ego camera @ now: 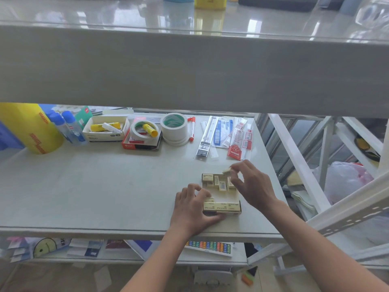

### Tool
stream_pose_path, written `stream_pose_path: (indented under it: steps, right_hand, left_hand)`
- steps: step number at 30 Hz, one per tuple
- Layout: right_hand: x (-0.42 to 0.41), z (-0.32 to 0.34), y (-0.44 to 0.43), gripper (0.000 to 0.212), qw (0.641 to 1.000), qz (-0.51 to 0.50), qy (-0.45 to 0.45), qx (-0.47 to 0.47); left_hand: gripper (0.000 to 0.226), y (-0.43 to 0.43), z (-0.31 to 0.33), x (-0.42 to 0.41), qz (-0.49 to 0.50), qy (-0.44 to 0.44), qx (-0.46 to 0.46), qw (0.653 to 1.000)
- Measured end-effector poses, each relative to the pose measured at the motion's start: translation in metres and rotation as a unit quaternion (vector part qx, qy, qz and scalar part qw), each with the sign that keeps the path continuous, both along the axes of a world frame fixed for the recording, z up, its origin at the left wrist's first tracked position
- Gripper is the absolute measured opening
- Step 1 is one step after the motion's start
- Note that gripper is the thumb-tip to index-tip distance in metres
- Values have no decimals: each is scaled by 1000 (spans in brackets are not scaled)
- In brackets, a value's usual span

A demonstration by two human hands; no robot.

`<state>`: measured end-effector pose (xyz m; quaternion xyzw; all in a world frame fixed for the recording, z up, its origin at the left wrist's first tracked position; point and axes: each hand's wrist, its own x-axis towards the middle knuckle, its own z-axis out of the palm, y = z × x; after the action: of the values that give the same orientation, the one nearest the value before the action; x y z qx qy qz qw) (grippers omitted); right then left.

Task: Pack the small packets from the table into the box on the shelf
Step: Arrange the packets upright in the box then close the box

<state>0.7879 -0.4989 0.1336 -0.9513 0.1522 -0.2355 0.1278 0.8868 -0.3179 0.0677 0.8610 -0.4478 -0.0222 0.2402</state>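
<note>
right hand point(251, 182): held over the far right corner of the box; a single cream packet point(227, 170) is pinched at the tips of thumb and forefinger, other fingers loosely spread, hand otherwise half open.
pinched packet: tilted, carried just above the box rim at about 1 o'clock of the box centre; judged to be angled for dropping into the gap beside the ones already in.
left hand point(194, 207): curled against the box's near left side at roughly 8 o'clock; fingertips bent over the wall onto a packet in the near row, thumb along the front. Nothing is lifted (box judged to be steadied so it is not pushed around).
box point(237, 212): small open carton, flat on the shelf point(105, 186) near its right front edge.
packets in box point(222, 185): near row laid tidy, far ones jumbled, middle floor bare; partly filled.
loose packets: none seen on the shelf outside the box.
clutter at 11–12 o'clock: tape rolls point(174, 128), glue sticks point(149, 130), bagged rulers point(223, 133), well apart from the box, untouched.
</note>
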Motion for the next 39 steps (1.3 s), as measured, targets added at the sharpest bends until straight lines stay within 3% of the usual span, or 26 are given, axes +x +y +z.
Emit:
stream_pose_path:
  steps: [4, 8, 17, 25, 30, 34, 39]
  right_hand:
    - [-17, -11, 5, 24, 986, 112, 127, 2]
    - [-16, -13, -5, 20, 963, 136, 231, 34]
    - [-6, -12, 8, 9, 954, 42, 209, 211]
    - [-5, -2, 14, 29, 946, 70, 297, 107]
    - [-4, 7, -1, 26, 978, 3, 178, 109]
    - [1, 6, -15, 40, 968, -45, 234, 81]
    - [9, 5, -18, 34, 971, -59, 214, 87]
  left_hand:
    - [66, 0, 0, 0, 0, 2, -1, 1000]
    - [66, 0, -1, 0, 0, -1, 1, 1000]
    - [68, -1, -1, 1, -4, -5, -2, 1000]
    - [74, 0, -3, 2, -13, -9, 24, 1000]
    - [74, -1, -4, 3, -17, -6, 35, 999]
    - [74, 0, -5, 3, -17, -10, 39, 999]
    - [74, -1, -5, 3, -16, -8, 38, 999]
